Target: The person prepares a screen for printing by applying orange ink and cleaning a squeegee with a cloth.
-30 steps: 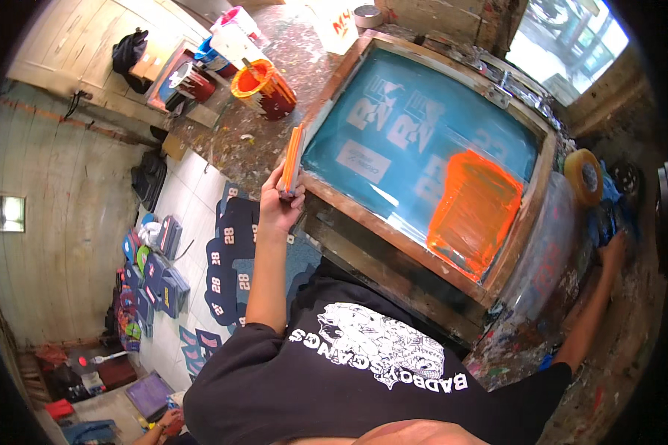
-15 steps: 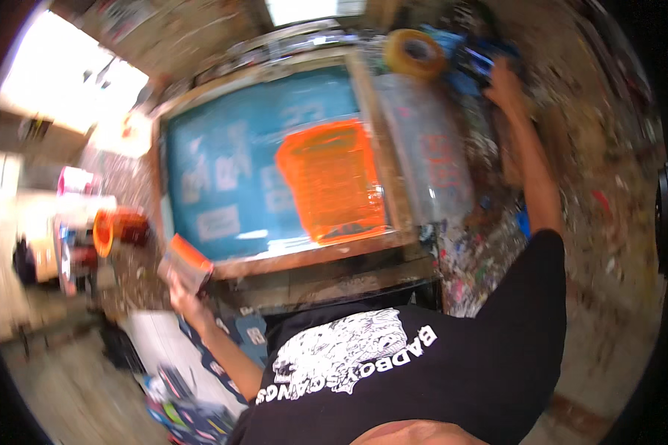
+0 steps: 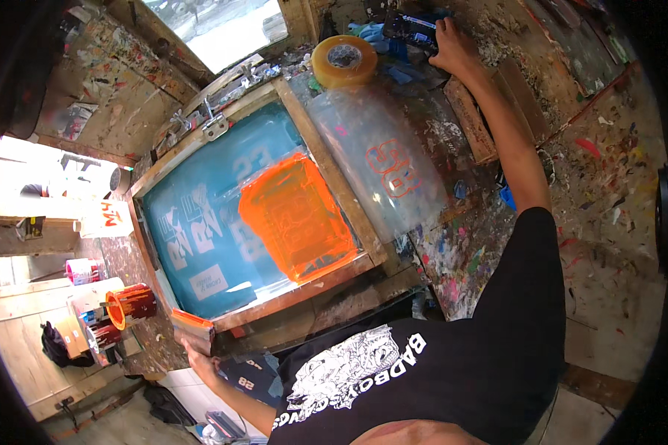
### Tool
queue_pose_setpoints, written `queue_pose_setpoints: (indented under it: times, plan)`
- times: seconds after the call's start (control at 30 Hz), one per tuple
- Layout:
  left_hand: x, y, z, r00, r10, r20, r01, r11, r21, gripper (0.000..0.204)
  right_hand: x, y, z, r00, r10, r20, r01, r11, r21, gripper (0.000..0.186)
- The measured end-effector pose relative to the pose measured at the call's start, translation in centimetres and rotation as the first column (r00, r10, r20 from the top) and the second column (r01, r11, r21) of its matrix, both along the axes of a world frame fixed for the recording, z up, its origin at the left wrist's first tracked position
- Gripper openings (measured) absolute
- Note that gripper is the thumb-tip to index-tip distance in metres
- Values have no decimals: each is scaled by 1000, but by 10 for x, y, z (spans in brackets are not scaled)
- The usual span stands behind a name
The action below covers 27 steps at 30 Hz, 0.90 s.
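My left hand (image 3: 199, 361), down at seven o'clock, has its fingers wrapped around a squeegee (image 3: 193, 326), a flat wooden bar with a wet orange edge, held just off the near corner of the frame. My right hand (image 3: 449, 46) is far out at one o'clock, fingers curled down over a dark, flat gadget (image 3: 412, 28) on the bench; how tightly they press I cannot tell.

Between my arms lies the printing screen (image 3: 200, 237): a rough wooden frame stretched with smooth teal mesh showing pale lettering, and a glossy slab of orange ink (image 3: 297, 215) spread over its right half. Against the frame's right rail lies a clear plastic sheet (image 3: 378, 167), shiny, with an orange printed figure on it. A fat roll of tan tape (image 3: 344, 61) sits at twelve o'clock, just left of my right hand. At nine o'clock an ink-smeared orange tub (image 3: 130, 305) stands near the squeegee. The bench (image 3: 608, 148) is crusted with dried paint splatter.
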<state>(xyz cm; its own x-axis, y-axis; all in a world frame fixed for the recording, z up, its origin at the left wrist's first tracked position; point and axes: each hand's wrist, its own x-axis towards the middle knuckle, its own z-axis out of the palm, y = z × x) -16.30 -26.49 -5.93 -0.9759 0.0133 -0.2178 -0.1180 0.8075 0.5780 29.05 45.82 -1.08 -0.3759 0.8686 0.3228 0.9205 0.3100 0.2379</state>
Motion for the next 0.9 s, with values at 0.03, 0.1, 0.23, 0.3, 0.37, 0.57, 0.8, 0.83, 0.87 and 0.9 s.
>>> queue_pose_setpoints:
  times: [0.03, 0.1, 0.23, 0.3, 0.37, 0.57, 0.8, 0.83, 0.87, 0.9]
  plan:
    - [3, 6, 12, 992, 68, -103, -92, 964, -249, 84, -4, 3, 1, 1000, 20, -11, -19, 1000, 24, 85]
    - [11, 40, 43, 896, -66, -438, -124, 912, -391, 76, -7, 1, 2, 999, 26, -34, -26, 1000, 8, 84]
    - [97, 272, 103, 447, -751, -486, 773, 598, -214, 35, -2, 3, 4, 999, -1, -33, 2, 999, 34, 84]
    - [154, 392, 73, -145, -827, -543, 989, -125, -74, 37, 5, 1, 4, 997, -37, -75, 34, 999, -37, 86]
    - [218, 498, 46, -366, -679, -636, 907, -413, -82, 38, -6, 2, 7, 990, -56, -133, 49, 997, -54, 88]
    - [281, 675, -34, -474, -682, -557, 817, -106, -566, 42, -22, -9, 30, 984, -69, -164, 65, 997, -30, 91]
    - [284, 717, -39, -563, -719, -408, 779, -297, -552, 41, -4, -9, 24, 984, -51, -168, 40, 997, -72, 90]
    - [292, 719, -25, -564, -704, -432, 781, -284, -556, 40, 7, -8, 20, 984, -81, -161, 68, 994, -88, 89]
    - [284, 721, -21, -555, -697, -454, 782, -251, -571, 39, 6, -7, 17, 981, -96, -171, 80, 992, -103, 93]
    - [276, 730, -18, -438, -714, -547, 873, -192, -449, 38, 8, -5, 17, 978, -89, -188, 78, 995, -64, 95]
